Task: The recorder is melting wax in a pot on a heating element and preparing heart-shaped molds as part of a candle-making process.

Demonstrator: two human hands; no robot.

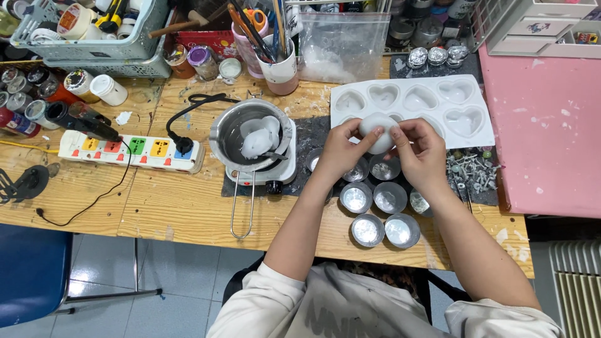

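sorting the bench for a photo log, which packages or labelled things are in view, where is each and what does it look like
Clear plastic bag: back of the table, behind the white heart mould; rectangular, white stuff inside.
Red packet: back, left of the cup of tools; flat, patterned.
Tape roll: in the pale basket, top left; round, orange-and-white label.
Labelled paint bottles: far left edge; small, dark and red.
No screens.
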